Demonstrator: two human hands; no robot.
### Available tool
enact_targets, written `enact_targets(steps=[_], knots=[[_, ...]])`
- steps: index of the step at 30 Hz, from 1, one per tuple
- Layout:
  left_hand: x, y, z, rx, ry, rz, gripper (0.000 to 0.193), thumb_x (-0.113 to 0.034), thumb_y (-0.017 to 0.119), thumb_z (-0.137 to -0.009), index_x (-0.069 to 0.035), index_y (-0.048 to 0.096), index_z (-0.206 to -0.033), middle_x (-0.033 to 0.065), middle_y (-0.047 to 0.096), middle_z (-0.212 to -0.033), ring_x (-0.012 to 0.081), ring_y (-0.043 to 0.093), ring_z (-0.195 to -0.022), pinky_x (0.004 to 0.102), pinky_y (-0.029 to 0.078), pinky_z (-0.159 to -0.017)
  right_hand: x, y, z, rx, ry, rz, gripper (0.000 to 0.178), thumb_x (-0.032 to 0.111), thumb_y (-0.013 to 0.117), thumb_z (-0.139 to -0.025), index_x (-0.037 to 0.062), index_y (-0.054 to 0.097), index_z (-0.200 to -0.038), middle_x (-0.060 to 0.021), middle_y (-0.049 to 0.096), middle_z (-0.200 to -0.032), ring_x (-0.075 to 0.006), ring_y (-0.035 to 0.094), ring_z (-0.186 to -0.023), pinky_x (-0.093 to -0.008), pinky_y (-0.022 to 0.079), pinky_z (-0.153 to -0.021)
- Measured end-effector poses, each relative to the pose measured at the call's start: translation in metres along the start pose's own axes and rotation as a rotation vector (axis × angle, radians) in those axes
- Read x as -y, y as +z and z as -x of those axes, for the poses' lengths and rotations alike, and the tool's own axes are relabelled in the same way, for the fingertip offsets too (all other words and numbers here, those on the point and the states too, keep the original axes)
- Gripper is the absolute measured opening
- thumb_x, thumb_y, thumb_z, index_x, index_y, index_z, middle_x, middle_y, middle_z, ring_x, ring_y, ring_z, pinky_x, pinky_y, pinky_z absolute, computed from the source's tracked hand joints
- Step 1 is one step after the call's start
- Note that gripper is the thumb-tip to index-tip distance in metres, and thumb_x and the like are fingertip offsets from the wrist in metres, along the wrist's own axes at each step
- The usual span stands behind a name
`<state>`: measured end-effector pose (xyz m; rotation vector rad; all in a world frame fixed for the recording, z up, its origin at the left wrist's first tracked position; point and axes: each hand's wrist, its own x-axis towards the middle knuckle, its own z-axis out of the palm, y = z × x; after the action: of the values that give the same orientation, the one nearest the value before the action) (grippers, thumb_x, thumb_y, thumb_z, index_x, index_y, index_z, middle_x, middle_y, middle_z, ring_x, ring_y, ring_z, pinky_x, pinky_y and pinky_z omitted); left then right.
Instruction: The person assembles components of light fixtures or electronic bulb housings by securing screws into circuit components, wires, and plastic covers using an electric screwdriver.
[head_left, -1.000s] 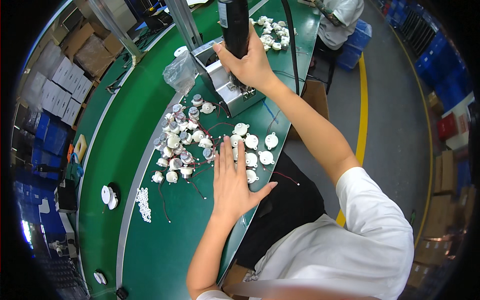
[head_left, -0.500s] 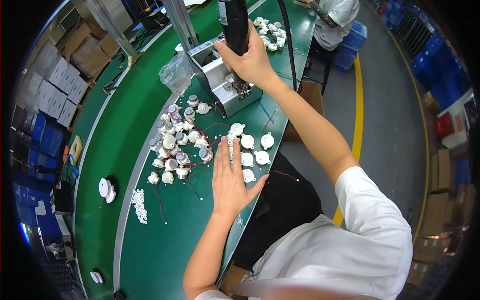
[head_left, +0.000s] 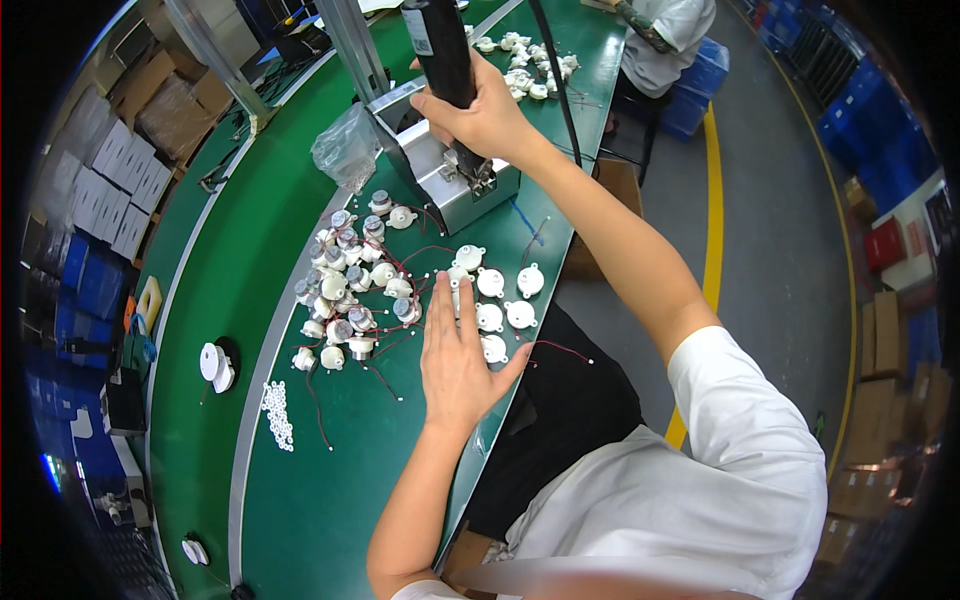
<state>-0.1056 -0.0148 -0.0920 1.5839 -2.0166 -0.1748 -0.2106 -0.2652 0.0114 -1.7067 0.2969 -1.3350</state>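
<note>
My right hand is wrapped round a black electric screwdriver, which tilts a little to the left. Its lower end is at the front of a silver box-shaped screw feeder; the exact tip is hard to make out. Flat on the green workbench, my left hand has its thumb spread and its fingertips over a few round white parts with two lugs. More of these white parts lie beside it to the right. Left of the fingers is a heap of similar white parts with red and black wires.
Small white rings lie near the bench's metal strip. A clear plastic bag stands by the feeder, and more white parts lie beyond it. A black cable hangs beside my right hand. Another person sits at the far right.
The screwdriver's top has leaned to the left with my right hand, while its lower end stays at the feeder. My left hand remains over the white parts. The whole view has shifted slightly.
</note>
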Motion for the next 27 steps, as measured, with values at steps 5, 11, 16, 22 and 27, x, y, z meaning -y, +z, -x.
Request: enact_targets(steps=[5,11,16,22,27], knots=[[0.001,0.003,0.000,-0.008,-0.012,-0.009,0.103,-0.048,0.081,-0.081,0.008,0.034,-0.155,0.0350,0.030,-0.161,0.0507,0.037,-0.146,0.0545,0.035,-0.120,-0.019,0.002,0.003,-0.255,-0.051,0.262,0.040,0.017,0.079,-0.086,0.0025,0.053,-0.112,-0.0055,0.062,-0.085,-0.0147,0.060,-0.074,-0.0320,0.052,-0.070],[0.003,0.004,-0.001,-0.015,-0.007,0.007,0.100,-0.046,0.081,-0.082,0.007,0.036,-0.155,0.0345,0.030,-0.161,0.0505,0.037,-0.146,0.0546,0.036,-0.119,0.001,0.002,0.006,-0.236,-0.067,0.252,0.038,0.017,0.079,-0.086,0.0028,0.053,-0.109,-0.0066,0.064,-0.087,-0.0132,0.060,-0.075,-0.0313,0.052,-0.070],[0.001,0.002,-0.002,-0.009,-0.014,0.019,0.098,-0.044,0.080,-0.083,0.007,0.036,-0.154,0.0345,0.030,-0.161,0.0507,0.037,-0.147,0.0545,0.036,-0.119,0.003,-0.001,0.004,-0.276,-0.154,0.237,0.035,0.016,0.080,-0.087,0.0034,0.054,-0.107,-0.0004,0.055,-0.080,-0.0099,0.052,-0.074,-0.0284,0.047,-0.066],[0.001,0.002,-0.002,0.005,-0.027,0.035,0.097,-0.043,0.081,-0.083,0.007,0.036,-0.154,0.0344,0.029,-0.162,0.0504,0.036,-0.147,0.0542,0.036,-0.119,0.002,0.009,0.012,-0.221,-0.152,0.291,0.037,0.017,0.080,-0.088,0.0025,0.054,-0.110,-0.0037,0.063,-0.082,-0.0089,0.057,-0.073,-0.0292,0.050,-0.067],[0.003,0.001,-0.002,0.001,-0.045,0.089,0.097,-0.040,0.083,-0.082,0.007,0.037,-0.152,0.0344,0.030,-0.161,0.0506,0.036,-0.147,0.0533,0.037,-0.119,0.011,0.012,0.027,-0.201,-0.050,0.294,0.038,0.016,0.080,-0.088,0.0020,0.053,-0.112,-0.0026,0.062,-0.083,-0.0079,0.057,-0.074,-0.0277,0.049,-0.067]])
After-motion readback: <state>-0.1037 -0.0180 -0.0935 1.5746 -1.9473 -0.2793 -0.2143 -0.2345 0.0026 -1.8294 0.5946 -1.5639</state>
